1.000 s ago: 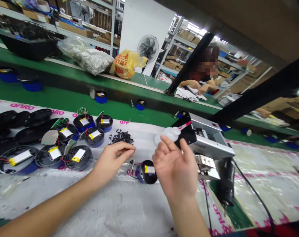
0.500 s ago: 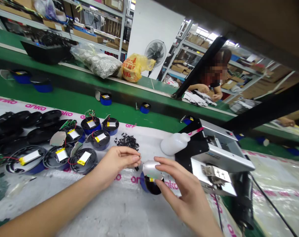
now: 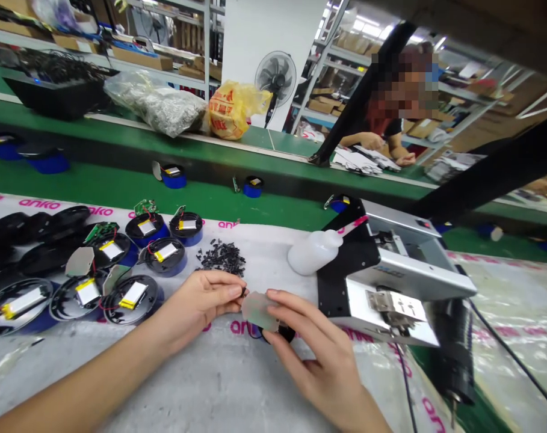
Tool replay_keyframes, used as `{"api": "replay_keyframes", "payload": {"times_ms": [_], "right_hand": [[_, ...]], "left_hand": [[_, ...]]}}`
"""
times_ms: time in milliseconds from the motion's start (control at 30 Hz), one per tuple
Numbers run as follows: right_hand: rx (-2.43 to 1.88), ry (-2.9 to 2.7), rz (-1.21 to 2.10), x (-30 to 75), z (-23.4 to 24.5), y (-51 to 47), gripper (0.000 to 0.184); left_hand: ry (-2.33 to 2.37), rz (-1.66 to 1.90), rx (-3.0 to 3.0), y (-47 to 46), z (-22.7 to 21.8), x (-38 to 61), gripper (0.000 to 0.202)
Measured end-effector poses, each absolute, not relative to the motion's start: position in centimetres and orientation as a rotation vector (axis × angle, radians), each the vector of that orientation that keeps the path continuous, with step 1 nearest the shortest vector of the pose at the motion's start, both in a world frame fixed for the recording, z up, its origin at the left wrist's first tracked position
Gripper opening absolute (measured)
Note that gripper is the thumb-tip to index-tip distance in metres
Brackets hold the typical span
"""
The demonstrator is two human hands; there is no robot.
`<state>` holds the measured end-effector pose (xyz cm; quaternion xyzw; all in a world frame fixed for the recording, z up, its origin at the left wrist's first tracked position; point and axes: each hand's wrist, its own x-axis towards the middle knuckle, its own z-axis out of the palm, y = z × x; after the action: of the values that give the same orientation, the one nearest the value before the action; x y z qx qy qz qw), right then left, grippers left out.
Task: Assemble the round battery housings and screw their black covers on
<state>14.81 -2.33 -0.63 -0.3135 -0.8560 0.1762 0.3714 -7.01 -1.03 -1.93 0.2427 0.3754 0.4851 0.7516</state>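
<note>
My left hand (image 3: 216, 296) has thumb and forefinger pinched on a small black plastic piece (image 3: 244, 292), mostly hidden by the fingertips. Close to its right, my right hand (image 3: 312, 337) holds a round circuit board (image 3: 257, 310) tilted up, with its pale grey face showing. Beneath the board and fingers sits a blue-and-black round housing (image 3: 287, 332), partly covered. A pile of small black plastic pieces (image 3: 221, 257) lies just beyond my left hand.
Several round housings with batteries (image 3: 133, 294) stand at left, beside stacked black covers (image 3: 56, 231). A white bottle (image 3: 313, 252) stands before a silver-and-black machine (image 3: 404, 270). More housings (image 3: 253, 186) sit on the green strip behind. Across the bench, a person handles white papers (image 3: 358, 159).
My left hand has come close to the circuit board, with the black piece at its fingertips. My right fingers have closed around the board and tilted it leftward. The camera view has shifted slightly.
</note>
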Motion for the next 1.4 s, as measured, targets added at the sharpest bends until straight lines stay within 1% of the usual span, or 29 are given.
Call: {"api": "replay_keyframes", "payload": {"times_ms": [233, 400, 567, 633, 700, 833, 1000, 1167, 1300, 1400], "right_hand": [[-0.826, -2.166, 0.459, 14.4, -0.6, -2.4, 0.030], [-0.814, -2.200, 0.402, 14.4, -0.5, -2.4, 0.030], [-0.800, -2.269, 0.298, 14.6, -0.7, -2.6, 0.030], [-0.791, -2.256, 0.310, 14.6, -0.7, -2.6, 0.030], [-0.792, -2.200, 0.375, 14.6, -0.5, -2.6, 0.030], [-0.802, -2.131, 0.448, 14.4, -0.3, -2.7, 0.031], [-0.802, -2.179, 0.312, 14.3, -0.7, -3.0, 0.031], [-0.820, -2.248, 0.184, 14.5, -0.7, -3.2, 0.029], [-0.796, -2.296, 0.197, 14.9, -0.7, -3.2, 0.029], [-0.832, -2.291, 0.231, 14.9, -0.7, -3.0, 0.031]], "left_hand": [[0.796, 1.073, 0.543, -1.1, -1.9, -6.9, 0.021], [0.803, 1.086, 0.578, -1.2, -1.7, -6.8, 0.019], [0.982, 1.080, 0.815, -1.2, -1.4, -7.4, 0.008], [1.016, 1.065, 0.940, -1.2, -1.3, -7.6, 0.005], [0.986, 1.055, 0.952, -1.2, -1.3, -7.7, 0.006], [0.876, 1.062, 0.732, -1.4, -1.4, -7.3, 0.013], [0.829, 1.067, 0.606, -1.5, -1.2, -6.8, 0.019], [0.989, 1.111, 0.707, -1.6, -1.0, -6.7, 0.014], [1.027, 1.021, 0.820, -1.5, -0.9, -7.3, 0.007], [0.995, 0.977, 0.867, -1.4, -0.6, -7.7, 0.009]]}}
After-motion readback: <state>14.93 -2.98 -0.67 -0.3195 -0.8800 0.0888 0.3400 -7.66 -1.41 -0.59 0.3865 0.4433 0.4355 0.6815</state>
